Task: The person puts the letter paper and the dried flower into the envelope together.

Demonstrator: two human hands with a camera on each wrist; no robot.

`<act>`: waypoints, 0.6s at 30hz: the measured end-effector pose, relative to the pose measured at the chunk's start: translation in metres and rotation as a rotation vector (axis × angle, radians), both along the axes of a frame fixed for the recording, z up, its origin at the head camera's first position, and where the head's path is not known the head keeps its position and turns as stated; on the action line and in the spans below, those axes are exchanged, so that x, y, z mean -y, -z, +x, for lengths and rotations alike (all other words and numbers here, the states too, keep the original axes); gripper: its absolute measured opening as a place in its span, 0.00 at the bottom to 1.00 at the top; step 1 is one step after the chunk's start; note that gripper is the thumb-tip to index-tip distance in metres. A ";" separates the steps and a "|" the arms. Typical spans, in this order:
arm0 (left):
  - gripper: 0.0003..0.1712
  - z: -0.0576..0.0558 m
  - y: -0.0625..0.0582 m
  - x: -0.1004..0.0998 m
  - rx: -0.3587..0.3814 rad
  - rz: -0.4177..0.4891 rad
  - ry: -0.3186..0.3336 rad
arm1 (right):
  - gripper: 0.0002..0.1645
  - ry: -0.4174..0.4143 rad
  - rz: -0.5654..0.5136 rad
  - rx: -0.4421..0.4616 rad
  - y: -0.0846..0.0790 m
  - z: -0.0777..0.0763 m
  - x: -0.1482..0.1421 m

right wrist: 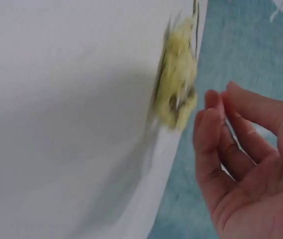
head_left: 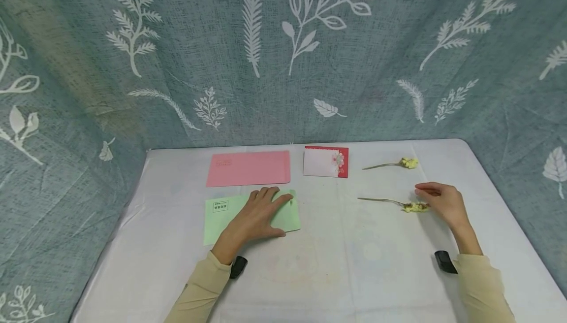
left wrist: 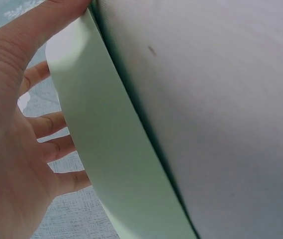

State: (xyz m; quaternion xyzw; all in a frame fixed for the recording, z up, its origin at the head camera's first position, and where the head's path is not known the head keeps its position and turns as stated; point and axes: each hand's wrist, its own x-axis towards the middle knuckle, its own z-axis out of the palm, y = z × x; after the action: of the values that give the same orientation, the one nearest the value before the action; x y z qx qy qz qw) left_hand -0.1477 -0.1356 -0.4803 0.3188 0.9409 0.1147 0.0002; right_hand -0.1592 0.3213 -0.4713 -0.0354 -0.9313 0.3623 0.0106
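Note:
A light green envelope (head_left: 221, 227) lies flat on the white table, with black print at its upper left. Over its right half spreads my left hand (head_left: 254, 218), thumb at the near edge and fingers toward the far edge. In the left wrist view the fingertips reach the border of the green envelope (left wrist: 101, 109). On the right, my right hand (head_left: 446, 207) hovers beside the nearer yellow flower (head_left: 415, 208), thumb close to loosely bent fingers. The right wrist view shows nothing between those fingers, with the yellow flower head (right wrist: 177, 79) just apart from them.
Behind the green envelope lies a pink envelope (head_left: 248, 169). A white and red card with printed flowers (head_left: 320, 163) is to its right. Another yellow flower (head_left: 408, 163) lies farther back, stem pointing left. A teal leaf-patterned curtain (head_left: 266, 106) surrounds the table's back and sides.

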 end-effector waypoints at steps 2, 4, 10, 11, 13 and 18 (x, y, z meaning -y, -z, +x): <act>0.52 0.000 0.000 0.000 0.001 -0.004 -0.001 | 0.20 0.017 0.055 0.004 0.001 0.003 -0.008; 0.52 0.000 0.000 -0.001 0.002 -0.002 -0.001 | 0.21 0.013 0.092 0.032 0.000 0.007 -0.013; 0.52 0.000 0.000 0.000 0.008 -0.005 -0.010 | 0.35 -0.031 0.035 0.250 -0.007 0.013 -0.020; 0.52 0.000 0.000 0.000 0.009 -0.002 -0.011 | 0.37 -0.044 0.016 0.273 -0.007 0.013 -0.021; 0.52 0.000 0.000 0.000 0.015 0.003 -0.012 | 0.36 -0.079 -0.021 0.292 -0.006 0.012 -0.021; 0.53 -0.001 0.001 -0.001 0.024 -0.006 -0.011 | 0.33 -0.145 -0.065 0.279 -0.001 0.012 -0.019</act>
State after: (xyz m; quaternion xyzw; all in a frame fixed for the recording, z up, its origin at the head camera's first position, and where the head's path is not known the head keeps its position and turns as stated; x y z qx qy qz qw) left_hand -0.1483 -0.1347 -0.4812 0.3123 0.9428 0.1156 0.0119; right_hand -0.1470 0.3401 -0.4706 -0.0182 -0.9117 0.3836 -0.1464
